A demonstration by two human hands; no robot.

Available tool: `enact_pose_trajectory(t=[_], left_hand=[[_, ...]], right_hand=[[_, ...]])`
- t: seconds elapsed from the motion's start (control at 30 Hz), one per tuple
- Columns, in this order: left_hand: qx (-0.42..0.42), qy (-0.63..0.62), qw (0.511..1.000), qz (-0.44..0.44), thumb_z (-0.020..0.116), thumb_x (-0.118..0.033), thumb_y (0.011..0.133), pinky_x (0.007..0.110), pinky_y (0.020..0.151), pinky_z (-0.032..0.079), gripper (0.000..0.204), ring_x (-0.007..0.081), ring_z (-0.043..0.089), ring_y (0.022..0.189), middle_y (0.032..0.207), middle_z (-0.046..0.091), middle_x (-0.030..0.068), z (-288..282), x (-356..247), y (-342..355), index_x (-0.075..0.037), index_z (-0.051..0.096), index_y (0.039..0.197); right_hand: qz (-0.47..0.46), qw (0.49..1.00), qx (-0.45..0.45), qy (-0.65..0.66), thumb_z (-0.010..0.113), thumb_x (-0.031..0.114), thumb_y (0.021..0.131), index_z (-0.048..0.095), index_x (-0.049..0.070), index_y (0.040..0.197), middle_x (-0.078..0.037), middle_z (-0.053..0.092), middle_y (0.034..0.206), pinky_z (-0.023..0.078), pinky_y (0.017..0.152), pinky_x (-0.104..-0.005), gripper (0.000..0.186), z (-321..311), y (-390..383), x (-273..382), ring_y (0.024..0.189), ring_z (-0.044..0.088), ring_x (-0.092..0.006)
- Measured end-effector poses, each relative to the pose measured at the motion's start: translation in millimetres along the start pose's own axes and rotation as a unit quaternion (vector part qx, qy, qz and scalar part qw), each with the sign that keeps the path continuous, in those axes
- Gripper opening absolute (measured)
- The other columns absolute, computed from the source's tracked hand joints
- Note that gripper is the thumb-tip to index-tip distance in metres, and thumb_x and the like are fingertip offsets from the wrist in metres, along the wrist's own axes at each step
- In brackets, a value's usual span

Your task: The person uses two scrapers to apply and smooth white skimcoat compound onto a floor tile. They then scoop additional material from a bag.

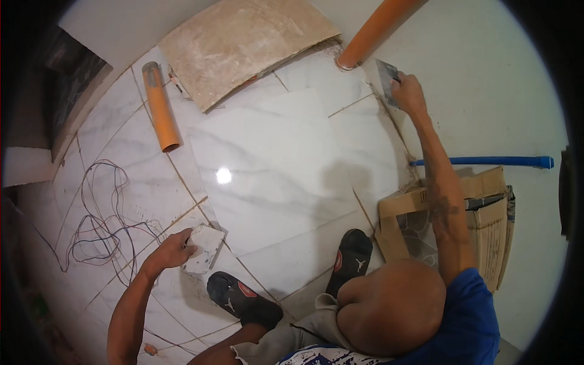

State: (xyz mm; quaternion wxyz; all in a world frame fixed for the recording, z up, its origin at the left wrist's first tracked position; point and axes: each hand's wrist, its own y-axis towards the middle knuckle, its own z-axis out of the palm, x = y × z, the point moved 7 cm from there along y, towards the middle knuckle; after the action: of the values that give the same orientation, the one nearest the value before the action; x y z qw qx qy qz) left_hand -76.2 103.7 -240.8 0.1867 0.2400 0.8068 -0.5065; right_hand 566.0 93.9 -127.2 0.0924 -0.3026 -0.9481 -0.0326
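Note:
My right hand [409, 94] is stretched far out to the right, wrapped round the handle of a grey flat-bladed trowel [385, 78]. The blade is close to the pale wall [480, 115], low down by the floor joint; whether it touches cannot be told. In my left hand [173, 249] is a rectangular plate smeared with white [205, 248], gripped by its edge just above the floor, left of my shoe. Dark spots show on the plate.
White marbled tiles [267, 164] cover the floor. Around me are a loose orange pipe [161, 112], tangled thin wires [100, 225], a stained beige board [243, 45], an upright orange pipe [377, 33], a blue pipe [486, 161] out of the wall and an opened cardboard box [486, 231].

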Motion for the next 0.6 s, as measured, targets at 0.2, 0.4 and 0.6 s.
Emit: enact_pose_trajectory(t=[0.2,0.4,0.6], left_hand=[[0.002,0.000,1.000,0.010,0.063,-0.014,0.085,0.038,0.084,0.049,0.034,0.0301,0.064,0.092,0.100,0.066,0.0223,6,-3,-4,0.003,0.056,0.113],[0.011,-0.030,0.999,0.002,0.062,-0.015,0.084,0.042,0.085,0.049,0.039,0.0399,0.064,0.096,0.101,0.066,0.0265,7,-14,-5,0.001,0.055,0.119],[0.035,-0.018,0.999,0.011,0.062,-0.016,0.085,0.042,0.084,0.049,0.039,0.0390,0.064,0.093,0.100,0.065,0.0256,13,-4,-4,0.001,0.054,0.120]], right_hand=[[-0.105,0.954,0.134,-0.247,0.056,0.013,0.084,0.061,0.005,0.107,-0.019,0.059,0.105,0.052,0.079,-0.0519,0.024,113,-30,-22,0.101,0.062,-0.0349],[-0.174,0.938,0.004,-0.298,0.060,0.011,0.079,0.062,0.005,0.100,-0.016,0.059,0.101,0.051,0.072,-0.0453,0.022,109,-54,-23,0.091,0.061,-0.0315],[-0.216,0.961,-0.059,-0.160,0.059,0.014,0.082,0.063,0.005,0.102,-0.015,0.057,0.096,0.050,0.072,-0.0398,0.022,78,-119,76,0.089,0.059,-0.0308]])
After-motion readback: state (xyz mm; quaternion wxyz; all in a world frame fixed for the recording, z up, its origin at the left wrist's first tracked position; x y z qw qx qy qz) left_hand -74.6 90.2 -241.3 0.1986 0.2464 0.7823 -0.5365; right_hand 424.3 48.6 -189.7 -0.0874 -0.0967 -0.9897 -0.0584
